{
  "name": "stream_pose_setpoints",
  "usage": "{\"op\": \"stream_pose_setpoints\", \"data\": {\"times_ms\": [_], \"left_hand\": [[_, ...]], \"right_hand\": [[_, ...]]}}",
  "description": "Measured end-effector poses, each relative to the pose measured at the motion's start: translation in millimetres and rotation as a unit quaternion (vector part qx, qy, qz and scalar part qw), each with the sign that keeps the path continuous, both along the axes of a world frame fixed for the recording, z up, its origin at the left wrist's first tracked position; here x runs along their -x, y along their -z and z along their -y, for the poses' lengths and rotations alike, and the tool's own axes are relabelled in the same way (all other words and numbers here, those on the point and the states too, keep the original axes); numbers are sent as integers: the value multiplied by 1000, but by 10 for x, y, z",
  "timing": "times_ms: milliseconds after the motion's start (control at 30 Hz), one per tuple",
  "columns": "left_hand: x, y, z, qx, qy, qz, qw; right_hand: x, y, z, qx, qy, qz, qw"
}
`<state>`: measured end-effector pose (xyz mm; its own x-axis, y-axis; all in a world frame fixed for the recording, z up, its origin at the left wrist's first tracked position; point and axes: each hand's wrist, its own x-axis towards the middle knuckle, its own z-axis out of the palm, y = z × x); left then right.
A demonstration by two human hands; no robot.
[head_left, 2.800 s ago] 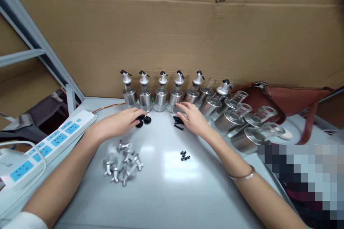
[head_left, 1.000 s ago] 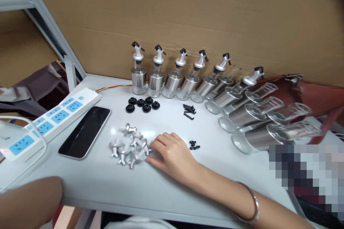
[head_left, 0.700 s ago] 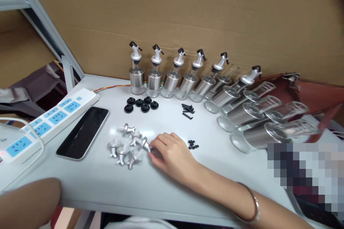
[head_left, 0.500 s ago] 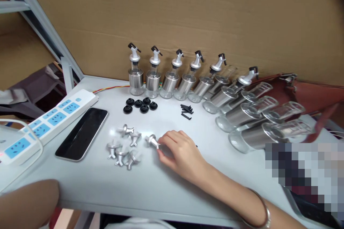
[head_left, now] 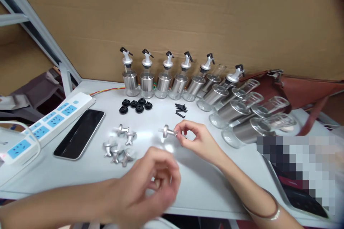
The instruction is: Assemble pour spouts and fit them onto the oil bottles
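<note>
My right hand (head_left: 199, 139) is closed in a pinch on the forked end of a silver pour spout (head_left: 166, 131), held above the table with its clear stem pointing left. My left hand (head_left: 153, 186) is in front, nearer to me, somewhat blurred. Its fingers are loosely curled with a gap inside, and nothing shows in them. To the left lie several more silver pour spouts (head_left: 117, 154) in a loose group. Small black levers (head_left: 181, 108) lie in a pile beyond my right hand. Several round black stoppers (head_left: 139, 108) sit farther back.
Along the cardboard back wall (head_left: 150, 14) stand glass bottles with steel bands (head_left: 147, 82), several topped with spouts. Bottles without tops (head_left: 249, 128) are at right, before a brown bag (head_left: 303, 89). A phone (head_left: 80, 134) and a power strip (head_left: 53, 121) lie at left.
My right hand has lifted the pour spout and moved right with it. My left hand has come in from the lower left to the front middle. The view has shifted slightly.
</note>
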<state>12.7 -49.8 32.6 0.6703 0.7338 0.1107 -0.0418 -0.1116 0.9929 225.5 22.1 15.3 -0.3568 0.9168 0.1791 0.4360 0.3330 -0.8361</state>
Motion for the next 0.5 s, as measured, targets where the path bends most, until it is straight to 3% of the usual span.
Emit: {"op": "stream_pose_setpoints", "data": {"times_ms": [100, 233, 367, 500], "left_hand": [[-160, 272, -77, 80, -28, 10, 996], [-266, 592, -167, 99, -69, 76, 990], [-220, 636, -232, 67, -53, 130, 988], [-158, 603, -262, 57, -76, 79, 992]], "right_hand": [[-60, -18, -36, 77, -20, -66, 995], [-134, -43, -56, 106, -74, -94, 987], [-167, -59, -46, 140, -165, -75, 974], [-136, -47, -32, 138, -159, -54, 976]]}}
